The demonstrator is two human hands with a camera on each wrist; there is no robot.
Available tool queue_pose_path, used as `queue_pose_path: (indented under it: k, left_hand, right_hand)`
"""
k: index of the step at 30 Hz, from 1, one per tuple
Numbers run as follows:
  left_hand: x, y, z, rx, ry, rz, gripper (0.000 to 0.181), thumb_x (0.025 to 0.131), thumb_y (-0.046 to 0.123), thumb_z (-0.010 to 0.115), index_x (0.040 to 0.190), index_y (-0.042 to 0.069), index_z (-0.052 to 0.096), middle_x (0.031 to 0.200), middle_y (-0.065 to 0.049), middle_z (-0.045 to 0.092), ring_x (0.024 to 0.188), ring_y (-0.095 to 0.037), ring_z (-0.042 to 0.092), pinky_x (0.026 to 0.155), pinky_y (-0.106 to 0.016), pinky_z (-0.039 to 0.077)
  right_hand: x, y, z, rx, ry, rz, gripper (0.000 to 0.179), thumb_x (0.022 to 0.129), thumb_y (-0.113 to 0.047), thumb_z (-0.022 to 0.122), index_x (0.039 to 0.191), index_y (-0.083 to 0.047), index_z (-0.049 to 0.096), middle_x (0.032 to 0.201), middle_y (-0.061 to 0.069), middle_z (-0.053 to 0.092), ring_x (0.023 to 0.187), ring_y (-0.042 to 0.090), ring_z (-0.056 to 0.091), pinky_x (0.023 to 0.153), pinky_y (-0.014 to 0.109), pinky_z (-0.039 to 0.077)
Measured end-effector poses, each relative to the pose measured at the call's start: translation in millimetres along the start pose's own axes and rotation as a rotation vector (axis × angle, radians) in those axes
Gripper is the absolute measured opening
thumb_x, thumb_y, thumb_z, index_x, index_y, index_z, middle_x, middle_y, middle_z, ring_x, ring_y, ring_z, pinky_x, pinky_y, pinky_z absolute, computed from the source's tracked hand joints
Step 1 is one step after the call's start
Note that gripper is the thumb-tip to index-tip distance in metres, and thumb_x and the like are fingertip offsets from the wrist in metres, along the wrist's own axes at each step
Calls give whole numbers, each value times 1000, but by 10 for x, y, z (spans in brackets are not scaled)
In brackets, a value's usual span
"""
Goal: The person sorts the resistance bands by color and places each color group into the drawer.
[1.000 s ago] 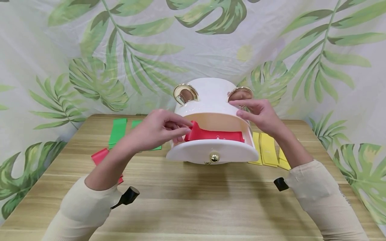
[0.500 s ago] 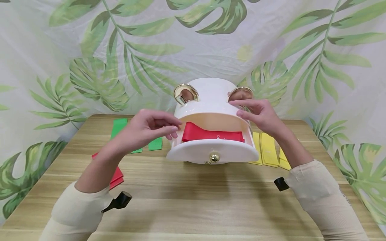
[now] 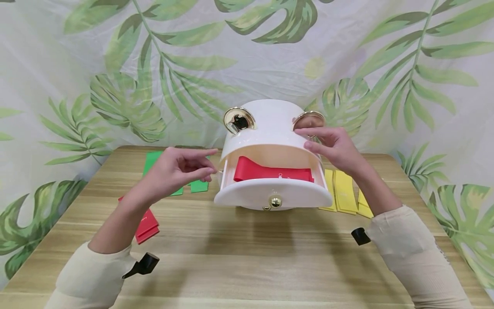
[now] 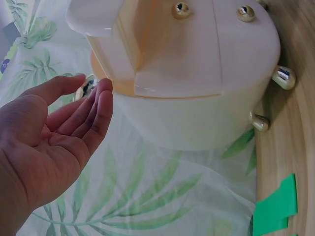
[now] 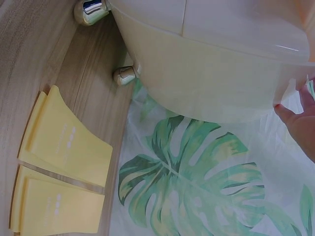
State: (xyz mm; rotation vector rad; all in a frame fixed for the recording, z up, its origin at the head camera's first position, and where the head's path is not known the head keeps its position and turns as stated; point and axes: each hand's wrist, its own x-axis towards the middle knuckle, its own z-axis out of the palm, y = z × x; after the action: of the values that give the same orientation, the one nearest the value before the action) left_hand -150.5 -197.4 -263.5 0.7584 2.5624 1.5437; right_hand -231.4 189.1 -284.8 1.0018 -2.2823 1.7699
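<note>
A white storage box with gold ring-shaped ears and gold feet stands at the back of the table, its top drawer pulled out. In the drawer lies a folded red resistance band with white print, one end curled up in a loop. My left hand hovers just left of the drawer, holding nothing, thumb and fingers apart. In the left wrist view its fingertips overlap the box's edge. My right hand rests its forefinger and thumb on the box's upper right, beside the gold ear.
Folded green bands lie left of the box. Nearer the front left are red bands, partly behind my left forearm. Several yellow bands lie to the right. A leaf-print cloth hangs behind the wooden table.
My left hand has let go of the red band's left end and drawn back leftward out of the drawer. The band stays inside. My right hand keeps its place on the box.
</note>
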Motion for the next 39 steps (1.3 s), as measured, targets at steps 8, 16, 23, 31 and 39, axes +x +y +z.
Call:
queue_pose_path:
  k: [8,16,23,31,39]
  left_hand:
    - [-17,-153,-37,129,27,-15,45,93,1,75,135,-8,63,98,-15,76,80,-13,74,77,-22,58]
    - [-57,-417,-191,172,64,-30,31,95,0,72,125,-5,69,96,-15,75,76,-10,70,72,-21,56]
    - [-154,-789,-421,234,93,-92,29,99,4,69,125,-9,67,97,-17,74,73,-5,68,68,-23,57]
    - [-334,-1239,-690,359,136,-120,27,96,0,70,119,-13,68,96,-21,73,72,-2,65,62,-22,53]
    - [-522,-1573,-864,444,180,-238,29,94,2,72,116,-16,67,102,-28,72,79,-1,61,62,-20,53]
  right_hand:
    - [-13,12,-9,5,6,-9,36,92,9,66,124,-5,76,117,-9,74,105,15,57,73,22,51]
    - [-7,-4,-22,19,-4,-12,36,93,10,66,125,-3,75,123,-5,73,127,20,56,100,25,48]
    - [-2,-12,-26,2,6,6,36,94,6,67,125,-8,76,124,1,73,120,20,58,83,24,53]
    - [12,-2,-24,3,-5,-7,34,92,9,66,126,2,72,123,-6,73,127,20,56,102,27,47]
    - [10,-2,-18,34,-16,-7,35,92,11,66,125,1,73,122,-3,73,130,22,53,110,29,42]
